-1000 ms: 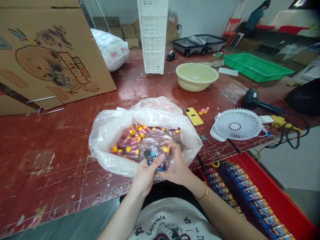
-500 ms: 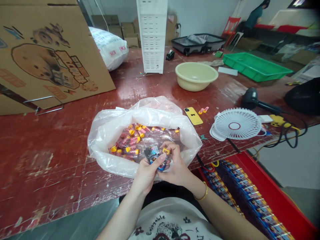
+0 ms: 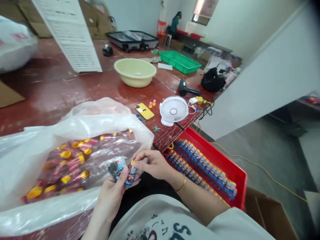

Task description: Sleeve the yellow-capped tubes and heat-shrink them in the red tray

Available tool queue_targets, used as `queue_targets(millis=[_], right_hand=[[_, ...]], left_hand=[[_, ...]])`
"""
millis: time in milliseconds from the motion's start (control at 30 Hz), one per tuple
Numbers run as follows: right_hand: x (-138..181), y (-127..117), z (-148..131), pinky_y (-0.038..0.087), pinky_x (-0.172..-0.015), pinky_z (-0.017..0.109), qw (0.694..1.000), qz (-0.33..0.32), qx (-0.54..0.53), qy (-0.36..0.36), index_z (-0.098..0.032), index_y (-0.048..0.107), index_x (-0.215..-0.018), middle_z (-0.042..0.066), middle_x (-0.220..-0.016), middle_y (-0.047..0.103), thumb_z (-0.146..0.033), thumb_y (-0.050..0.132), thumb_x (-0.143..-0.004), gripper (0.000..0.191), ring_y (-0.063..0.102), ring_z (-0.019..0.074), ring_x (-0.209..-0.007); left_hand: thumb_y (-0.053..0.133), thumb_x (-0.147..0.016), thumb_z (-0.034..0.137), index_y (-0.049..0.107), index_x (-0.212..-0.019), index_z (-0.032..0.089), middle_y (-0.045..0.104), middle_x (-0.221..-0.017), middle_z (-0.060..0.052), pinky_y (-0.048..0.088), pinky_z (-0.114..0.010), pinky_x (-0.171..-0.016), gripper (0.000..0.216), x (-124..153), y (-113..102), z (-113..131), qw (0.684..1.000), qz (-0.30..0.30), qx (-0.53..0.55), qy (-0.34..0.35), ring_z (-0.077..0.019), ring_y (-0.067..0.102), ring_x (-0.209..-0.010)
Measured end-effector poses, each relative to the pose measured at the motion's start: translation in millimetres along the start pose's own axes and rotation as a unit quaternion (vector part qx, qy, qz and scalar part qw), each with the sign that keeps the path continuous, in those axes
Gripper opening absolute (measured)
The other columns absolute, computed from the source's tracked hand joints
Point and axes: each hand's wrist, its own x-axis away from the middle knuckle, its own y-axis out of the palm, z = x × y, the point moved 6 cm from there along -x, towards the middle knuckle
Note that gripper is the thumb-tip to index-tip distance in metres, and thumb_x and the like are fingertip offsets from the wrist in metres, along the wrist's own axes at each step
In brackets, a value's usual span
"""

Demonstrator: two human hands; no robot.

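My left hand (image 3: 114,188) is closed around a small stack of dark printed plastic sleeves (image 3: 116,167), with the thumb on top. Beside them, against the same hand, sits a small yellow-topped tube in a blue printed wrapper (image 3: 131,172). The fingers of my right hand (image 3: 153,163) pinch this tube near its yellow top. To the left, an open white plastic bag (image 3: 110,121) holds several clear tubes with pink contents and yellow caps (image 3: 75,163). At my right, a red tray (image 3: 240,186) holds rows of blue wrapped tubes (image 3: 205,166).
Beyond the bag lie a yellow phone (image 3: 144,111), two pink pieces (image 3: 152,103) and a white fan (image 3: 174,110). A pale yellow basin (image 3: 135,73), green tray (image 3: 178,61) and hair dryer (image 3: 183,87) stand farther back. A person (image 3: 175,25) is in the background.
The view has swung to the right, bringing more of the red tray and floor into sight. Both hands stay together, still holding the sleeves and the wrapped tube.
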Motion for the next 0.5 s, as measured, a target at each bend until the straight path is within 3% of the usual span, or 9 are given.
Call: queue_targets(millis=[67, 167, 200, 267, 367, 433, 500], right_hand=[[14.6, -25.6, 0.0, 0.057, -0.077, 0.035, 0.997, 0.065, -0.033, 0.019, -0.022, 0.061, -0.077, 0.003, -0.094, 0.068, -0.055, 0.072, -0.074, 0.036, 0.066, 0.0164, -0.081], [41.4, -94.9, 1.2, 0.057, -0.081, 0.037, 0.972, 0.234, 0.0, 0.036, -0.021, 0.063, -0.079, 0.004, -0.097, 0.07, -0.056, 0.073, -0.072, 0.037, 0.067, 0.0176, -0.084], [51.9, -123.3, 4.5, 0.056, -0.084, 0.038, 0.952, 0.3, 0.032, 0.044, -0.022, 0.064, -0.082, 0.004, -0.096, 0.07, -0.057, 0.072, -0.072, 0.038, 0.067, 0.018, -0.086], [69.7, -172.1, 20.6, 0.054, -0.086, 0.037, 0.924, 0.37, 0.072, 0.067, -0.021, 0.065, -0.09, 0.005, -0.096, 0.071, -0.059, 0.07, -0.073, 0.042, 0.066, 0.0181, -0.088], [88.9, -215.5, 66.0, 0.054, -0.077, 0.036, 0.905, 0.386, 0.12, 0.133, -0.016, 0.066, -0.083, 0.007, -0.083, 0.069, -0.056, 0.075, -0.069, 0.043, 0.064, 0.0181, -0.077], [96.9, -222.1, 102.0, 0.054, -0.073, 0.035, 0.898, 0.367, 0.151, 0.19, -0.013, 0.066, -0.084, 0.006, -0.083, 0.068, -0.049, 0.072, -0.077, 0.037, 0.063, 0.0166, -0.074], [100.3, -217.5, 134.0, 0.055, -0.075, 0.035, 0.892, 0.344, 0.175, 0.235, -0.013, 0.065, -0.099, 0.006, -0.096, 0.067, -0.04, 0.064, -0.088, 0.029, 0.064, 0.0161, -0.083]], left_hand=[[0.09, -0.055, 0.043, 0.073, -0.082, 0.012, 0.071, -0.069, -0.005, 0.058, -0.03, -0.058, 0.044, 2.3, 17.4, -2.8, 0.997, -0.053, -0.05, -0.005, -0.0191, 0.066, -0.065], [0.088, -0.058, 0.042, 0.074, -0.084, 0.01, 0.072, -0.075, -0.008, 0.058, -0.028, -0.056, 0.043, 6.8, 34.3, -4.7, 0.988, -0.109, -0.105, -0.009, -0.0164, 0.062, -0.063], [0.086, -0.06, 0.044, 0.074, -0.088, 0.01, 0.072, -0.078, -0.009, 0.058, -0.029, -0.057, 0.046, 7.2, 35.2, -4.0, 0.989, -0.107, -0.106, -0.006, -0.0161, 0.062, -0.063], [0.082, -0.064, 0.049, 0.073, -0.095, 0.01, 0.073, -0.082, -0.01, 0.059, -0.031, -0.06, 0.051, 6.1, 30.5, -0.6, 0.994, -0.073, -0.085, 0.011, -0.0174, 0.064, -0.066], [0.076, -0.069, 0.051, 0.071, -0.101, 0.009, 0.074, -0.084, -0.011, 0.06, -0.035, -0.063, 0.053, 3.6, 20.7, 0.9, 0.998, -0.037, -0.042, 0.013, -0.0224, 0.068, -0.072], [0.072, -0.073, 0.05, 0.07, -0.105, 0.011, 0.075, -0.087, -0.011, 0.061, -0.037, -0.063, 0.05, 2.3, 16.6, -0.6, 0.999, -0.04, -0.024, -0.001, -0.0245, 0.069, -0.074], [0.071, -0.075, 0.047, 0.071, -0.105, 0.014, 0.075, -0.09, -0.011, 0.061, -0.038, -0.064, 0.045, 1.5, 13.4, -1.0, 0.999, -0.042, -0.026, -0.001, -0.026, 0.069, -0.077]])
